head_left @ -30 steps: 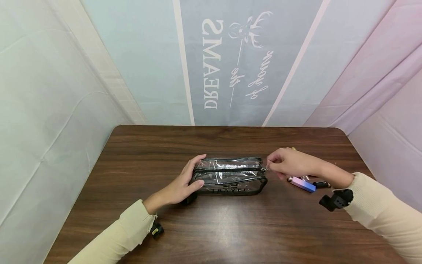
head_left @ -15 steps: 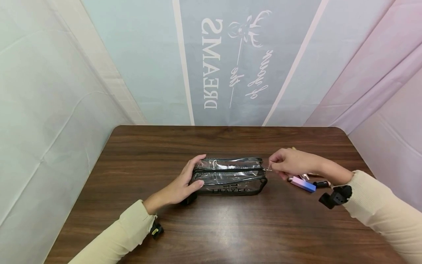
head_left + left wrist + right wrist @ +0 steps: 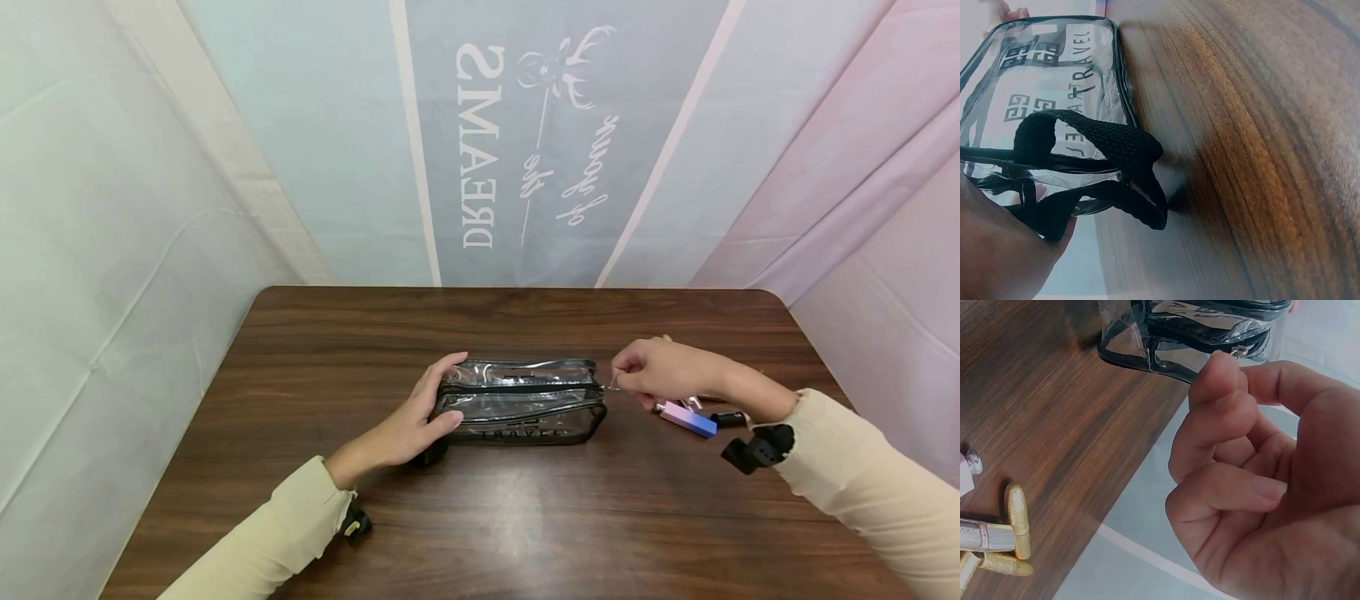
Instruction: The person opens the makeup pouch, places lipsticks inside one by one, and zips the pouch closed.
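Observation:
A clear pouch (image 3: 525,403) with black edging and the word TRAVEL on its front lies on the table in the head view. My left hand (image 3: 415,422) grips its left end, thumb at the front and fingers at the back. Beside that hand, a black woven strap (image 3: 1107,140) loops out from the pouch's end in the left wrist view. At the opposite end, my right hand (image 3: 663,369) pinches the metal zipper pull (image 3: 1239,351) between thumb and forefinger, its other fingers curled in. The zipper's slider sits at this right end.
A pink-to-blue tube (image 3: 687,419) and a black tube (image 3: 728,418) lie on the table (image 3: 517,517) below the right wrist. Several small cosmetic tubes, including a gold one (image 3: 1017,519), show in the right wrist view. A printed curtain (image 3: 345,150) hangs behind the table.
My right hand has shifted slightly to the right, away from the pouch's end, with the pull still pinched. The left hand and pouch have stayed nearly still.

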The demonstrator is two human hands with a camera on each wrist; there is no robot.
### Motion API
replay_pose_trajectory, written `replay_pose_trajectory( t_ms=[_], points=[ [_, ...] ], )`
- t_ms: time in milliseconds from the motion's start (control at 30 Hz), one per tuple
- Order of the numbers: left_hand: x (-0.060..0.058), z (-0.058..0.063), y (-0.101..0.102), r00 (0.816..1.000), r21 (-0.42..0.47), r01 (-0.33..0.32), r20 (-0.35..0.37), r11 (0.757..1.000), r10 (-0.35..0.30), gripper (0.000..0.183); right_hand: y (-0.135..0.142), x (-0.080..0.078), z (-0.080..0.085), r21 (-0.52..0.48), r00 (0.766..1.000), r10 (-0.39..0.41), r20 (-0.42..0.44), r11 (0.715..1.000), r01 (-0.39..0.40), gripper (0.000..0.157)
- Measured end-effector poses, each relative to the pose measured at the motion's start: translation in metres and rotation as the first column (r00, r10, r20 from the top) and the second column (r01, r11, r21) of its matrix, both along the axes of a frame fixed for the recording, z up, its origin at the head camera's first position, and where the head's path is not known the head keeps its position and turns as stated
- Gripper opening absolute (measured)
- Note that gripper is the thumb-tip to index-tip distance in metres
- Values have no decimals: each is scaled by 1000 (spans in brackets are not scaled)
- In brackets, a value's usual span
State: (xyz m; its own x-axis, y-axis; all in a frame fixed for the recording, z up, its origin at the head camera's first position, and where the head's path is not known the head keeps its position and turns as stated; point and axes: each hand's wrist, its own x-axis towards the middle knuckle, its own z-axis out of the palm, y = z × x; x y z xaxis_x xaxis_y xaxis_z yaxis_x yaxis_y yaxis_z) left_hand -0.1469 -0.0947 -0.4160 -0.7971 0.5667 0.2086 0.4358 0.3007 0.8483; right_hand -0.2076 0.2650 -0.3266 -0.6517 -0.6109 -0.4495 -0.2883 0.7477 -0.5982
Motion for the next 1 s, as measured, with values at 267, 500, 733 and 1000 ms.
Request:
replay_pose_trajectory(
  t_ms=[267, 500, 733, 1000],
  points=[
    [-6, -17, -3, 1000, 3, -8, -3, 1000, 8, 69, 0, 1, -8, 4, 1000, -14, 1, 1000, 14, 31],
    [-4, -11, -2, 1000, 0, -8, -6, 1000, 8, 71, 1, 2, -19, 8, 1000, -14, -9, 1000, 14, 30],
    [8, 20, 3, 999, 22, -8, 40, 1000, 7, 67, -1, 1, -29, 21, 999, -20, -29, 1000, 20, 31],
    [8, 19, 3, 999, 24, -3, 46, 1000, 2, 68, 0, -1, -48, -18, 1000, -4, -30, 1000, 3, 29]
  ],
)
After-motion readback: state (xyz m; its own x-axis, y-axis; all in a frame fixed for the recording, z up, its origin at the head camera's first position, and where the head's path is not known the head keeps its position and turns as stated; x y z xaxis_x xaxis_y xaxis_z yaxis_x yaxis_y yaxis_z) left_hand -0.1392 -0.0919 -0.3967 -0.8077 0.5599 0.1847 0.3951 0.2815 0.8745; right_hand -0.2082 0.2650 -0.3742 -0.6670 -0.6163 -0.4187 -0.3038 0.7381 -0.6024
